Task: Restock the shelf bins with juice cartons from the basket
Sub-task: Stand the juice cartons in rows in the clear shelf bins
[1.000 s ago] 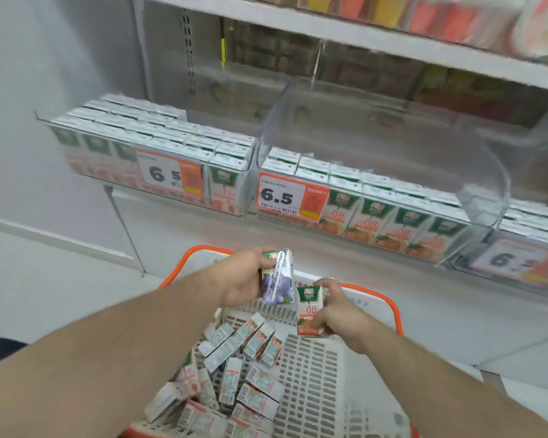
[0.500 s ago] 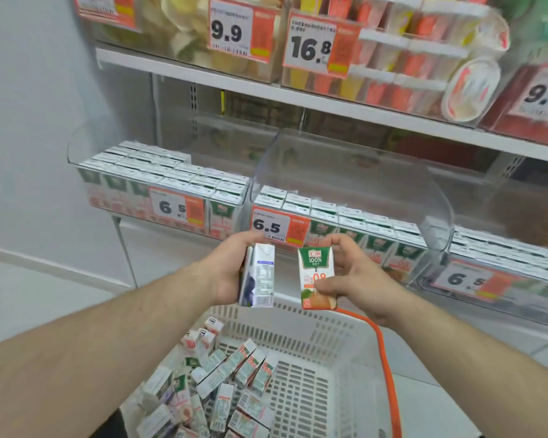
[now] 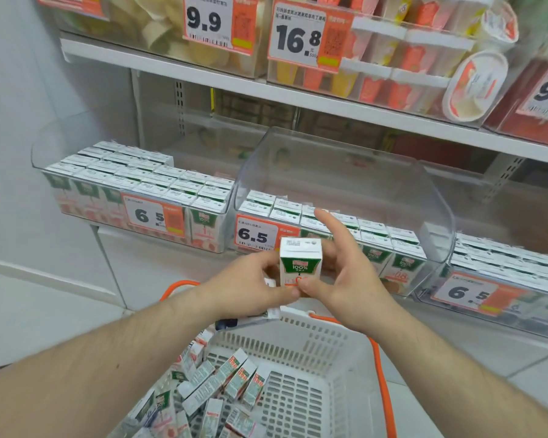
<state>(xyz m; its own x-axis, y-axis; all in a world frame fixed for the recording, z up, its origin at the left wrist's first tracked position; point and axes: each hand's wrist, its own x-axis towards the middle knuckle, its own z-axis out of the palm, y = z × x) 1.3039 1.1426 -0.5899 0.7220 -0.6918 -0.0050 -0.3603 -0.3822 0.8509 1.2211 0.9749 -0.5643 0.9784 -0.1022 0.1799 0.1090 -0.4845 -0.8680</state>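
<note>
An upright green-and-orange juice carton (image 3: 300, 263) is held between my two hands in front of the middle clear shelf bin (image 3: 437, 216). My right hand (image 3: 348, 279) pinches it, thumb on its lower front and index finger pointing up. My left hand (image 3: 250, 286) touches the same carton with its thumb and grips a second, purple carton (image 3: 247, 320) under its palm, mostly hidden. Below lies the white basket (image 3: 301, 346) with an orange handle and several loose cartons (image 3: 222, 387) at its left side. The middle bin holds rows of cartons only along its front.
A fuller bin (image 3: 133, 184) sits to the left and another bin (image 3: 503, 279) to the right, each with a 6.5 price tag. The upper shelf (image 3: 266, 86) carries fruit cups and tags. A white wall stands at the left.
My hands have come together and risen toward the middle bin. The orange carton now stands between both hands, and the purple carton has slipped under my left palm. The view tilted up.
</note>
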